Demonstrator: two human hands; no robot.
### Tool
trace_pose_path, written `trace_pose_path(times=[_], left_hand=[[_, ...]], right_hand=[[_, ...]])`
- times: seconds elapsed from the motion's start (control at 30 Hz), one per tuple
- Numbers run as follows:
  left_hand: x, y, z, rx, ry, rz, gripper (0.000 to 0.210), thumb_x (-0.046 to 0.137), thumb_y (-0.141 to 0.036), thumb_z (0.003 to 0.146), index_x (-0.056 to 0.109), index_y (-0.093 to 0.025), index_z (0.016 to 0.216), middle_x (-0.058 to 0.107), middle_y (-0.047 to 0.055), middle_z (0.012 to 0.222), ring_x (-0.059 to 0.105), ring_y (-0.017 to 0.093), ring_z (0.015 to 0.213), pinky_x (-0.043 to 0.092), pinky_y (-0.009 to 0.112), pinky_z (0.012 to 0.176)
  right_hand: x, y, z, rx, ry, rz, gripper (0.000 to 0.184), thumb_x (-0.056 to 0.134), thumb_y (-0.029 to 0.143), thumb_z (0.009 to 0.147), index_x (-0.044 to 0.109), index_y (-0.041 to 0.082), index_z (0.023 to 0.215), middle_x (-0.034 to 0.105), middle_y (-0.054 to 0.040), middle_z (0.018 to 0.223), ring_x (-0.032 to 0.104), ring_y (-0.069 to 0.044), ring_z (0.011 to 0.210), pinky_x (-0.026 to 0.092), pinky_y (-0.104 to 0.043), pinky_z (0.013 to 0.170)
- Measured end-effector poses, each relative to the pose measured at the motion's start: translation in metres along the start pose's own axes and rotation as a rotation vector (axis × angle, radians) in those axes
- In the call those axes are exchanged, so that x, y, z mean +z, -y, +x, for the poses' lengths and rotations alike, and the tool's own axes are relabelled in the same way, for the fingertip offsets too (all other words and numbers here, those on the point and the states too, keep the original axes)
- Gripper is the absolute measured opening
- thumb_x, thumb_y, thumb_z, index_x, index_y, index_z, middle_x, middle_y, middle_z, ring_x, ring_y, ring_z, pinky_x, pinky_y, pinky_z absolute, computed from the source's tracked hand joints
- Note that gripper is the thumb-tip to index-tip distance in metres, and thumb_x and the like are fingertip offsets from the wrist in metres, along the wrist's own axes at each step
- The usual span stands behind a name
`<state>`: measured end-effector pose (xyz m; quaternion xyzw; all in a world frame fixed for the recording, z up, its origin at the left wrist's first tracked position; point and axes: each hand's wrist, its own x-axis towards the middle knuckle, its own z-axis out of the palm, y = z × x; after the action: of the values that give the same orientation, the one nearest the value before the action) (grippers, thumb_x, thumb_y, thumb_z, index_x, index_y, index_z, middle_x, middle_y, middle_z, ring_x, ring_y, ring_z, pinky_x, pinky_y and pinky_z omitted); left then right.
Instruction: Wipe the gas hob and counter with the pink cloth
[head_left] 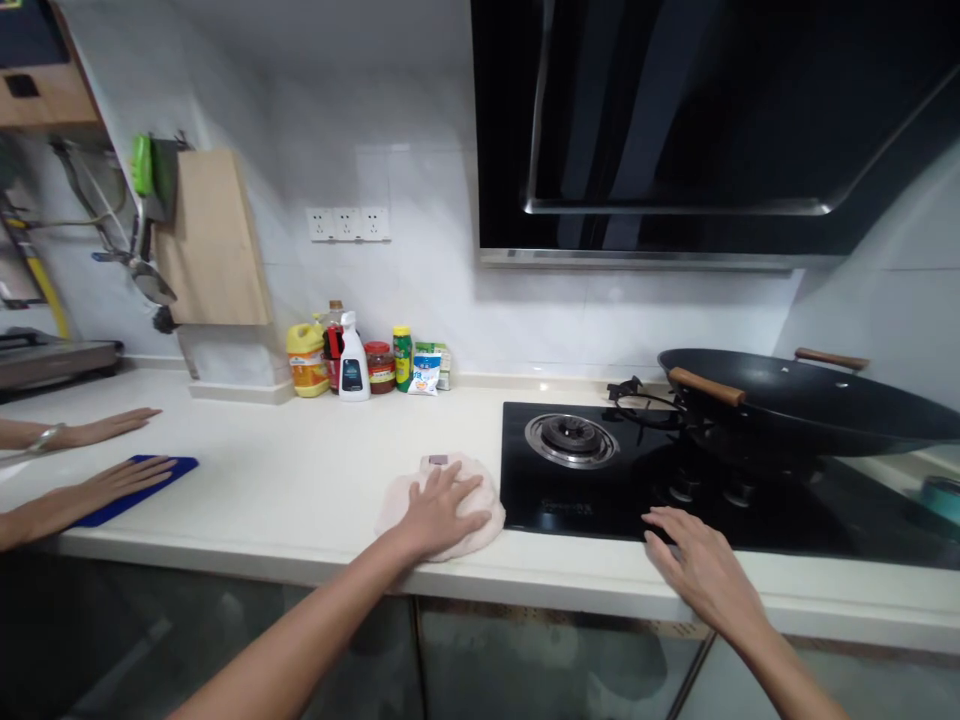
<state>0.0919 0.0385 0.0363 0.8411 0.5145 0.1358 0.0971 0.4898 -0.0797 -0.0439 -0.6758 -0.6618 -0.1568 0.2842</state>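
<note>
My left hand (442, 512) lies flat on a pale pink cloth (486, 528), its fingers spread over the folds. The cloth rests on the white counter (300, 480), close against the left side of the black gas stove (570, 515). Near the front edge of that stove is my right hand (701, 565), fingers stretched out and nothing held. Its fingertips are at the glass edge; I cannot tell whether they press on it. A round burner (572, 440) sits uncovered on the stove's left half.
A large black wok (810, 395) with wooden handles covers the right burner. Bottles and jars, including a white spray bottle (354, 360), stand by the wall. At left, another person's hand (124, 482) lies on a blue cloth (176, 470). The range hood (660, 130) hangs low overhead.
</note>
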Motion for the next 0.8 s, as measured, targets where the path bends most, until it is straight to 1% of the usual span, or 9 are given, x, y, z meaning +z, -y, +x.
trace_pose_path(times=[0.1, 0.23, 0.27, 0.33, 0.43, 0.53, 0.6, 0.7, 0.8], left_hand=[[0.008, -0.006, 0.032, -0.076, 0.103, 0.070, 0.078, 0.041, -0.079, 0.085, 0.038, -0.042, 0.153, 0.015, 0.005, 0.170, 0.012, 0.043, 0.153, 0.010, 0.074, 0.113], [0.007, 0.004, 0.066, -0.180, 0.053, 0.105, 0.094, 0.049, -0.083, 0.077, 0.030, -0.040, 0.157, -0.005, 0.006, 0.171, -0.002, 0.046, 0.153, 0.013, 0.070, 0.115], [0.007, 0.006, 0.070, -0.211, 0.032, 0.112, 0.101, 0.052, -0.085, 0.073, 0.026, -0.037, 0.159, -0.006, 0.009, 0.171, -0.004, 0.048, 0.153, 0.014, 0.069, 0.115], [0.006, 0.009, 0.071, -0.247, 0.015, 0.126, 0.112, 0.053, -0.087, 0.070, 0.020, -0.031, 0.161, 0.004, 0.015, 0.170, -0.003, 0.050, 0.152, 0.014, 0.069, 0.115], [0.006, 0.007, 0.057, -0.196, 0.037, 0.152, 0.100, 0.047, -0.086, 0.076, 0.028, -0.033, 0.159, 0.023, 0.013, 0.167, 0.001, 0.047, 0.153, 0.013, 0.068, 0.117], [0.006, -0.002, 0.028, -0.039, 0.083, 0.169, 0.080, 0.040, -0.080, 0.086, 0.036, -0.041, 0.155, 0.025, 0.004, 0.167, 0.003, 0.042, 0.154, 0.014, 0.067, 0.118], [0.006, -0.009, 0.005, 0.071, 0.101, 0.152, 0.074, 0.037, -0.076, 0.090, 0.035, -0.040, 0.155, 0.027, 0.004, 0.167, 0.005, 0.041, 0.154, 0.014, 0.069, 0.118], [0.003, -0.015, -0.029, 0.165, 0.094, 0.100, 0.069, 0.044, -0.069, 0.092, 0.043, -0.036, 0.153, 0.036, 0.006, 0.163, 0.012, 0.043, 0.153, 0.017, 0.068, 0.118], [-0.001, -0.006, -0.058, 0.234, 0.065, 0.036, 0.065, 0.053, -0.066, 0.090, 0.053, -0.034, 0.147, 0.046, 0.008, 0.157, 0.022, 0.042, 0.151, 0.021, 0.064, 0.120]], right_hand=[[0.000, 0.000, 0.000, -0.001, 0.010, 0.001, 0.038, 0.044, 0.045, 0.095, 0.069, 0.026, 0.116, 0.067, -0.0062, 0.129, 0.060, -0.027, 0.122, 0.045, -0.045, 0.100], [-0.003, 0.001, 0.001, 0.008, 0.016, 0.010, 0.037, 0.043, 0.045, 0.096, 0.068, 0.026, 0.116, 0.067, -0.0061, 0.129, 0.059, -0.026, 0.122, 0.046, -0.044, 0.098], [-0.003, 0.002, 0.001, 0.008, 0.016, 0.015, 0.038, 0.043, 0.045, 0.096, 0.068, 0.025, 0.115, 0.067, -0.0063, 0.129, 0.059, -0.026, 0.122, 0.046, -0.044, 0.098], [-0.004, 0.003, 0.001, 0.008, 0.016, 0.023, 0.038, 0.042, 0.045, 0.096, 0.068, 0.025, 0.115, 0.067, -0.0062, 0.129, 0.059, -0.026, 0.122, 0.045, -0.044, 0.099], [-0.003, 0.002, 0.001, 0.015, 0.016, 0.031, 0.039, 0.042, 0.046, 0.095, 0.069, 0.026, 0.115, 0.067, -0.0057, 0.129, 0.059, -0.026, 0.122, 0.045, -0.045, 0.099], [0.000, -0.001, 0.001, 0.016, 0.019, 0.045, 0.040, 0.043, 0.047, 0.095, 0.070, 0.026, 0.115, 0.067, -0.0060, 0.129, 0.059, -0.027, 0.122, 0.045, -0.046, 0.099], [0.002, -0.003, 0.001, 0.019, 0.017, 0.053, 0.040, 0.044, 0.048, 0.094, 0.070, 0.026, 0.116, 0.067, -0.0063, 0.129, 0.059, -0.028, 0.122, 0.045, -0.046, 0.099], [0.005, -0.004, 0.000, 0.022, 0.007, 0.060, 0.040, 0.045, 0.048, 0.094, 0.070, 0.026, 0.116, 0.067, -0.0064, 0.130, 0.058, -0.028, 0.124, 0.045, -0.047, 0.101], [0.006, -0.006, -0.001, 0.009, 0.002, 0.063, 0.040, 0.045, 0.047, 0.094, 0.071, 0.026, 0.116, 0.067, -0.0065, 0.130, 0.059, -0.028, 0.125, 0.045, -0.047, 0.103]])
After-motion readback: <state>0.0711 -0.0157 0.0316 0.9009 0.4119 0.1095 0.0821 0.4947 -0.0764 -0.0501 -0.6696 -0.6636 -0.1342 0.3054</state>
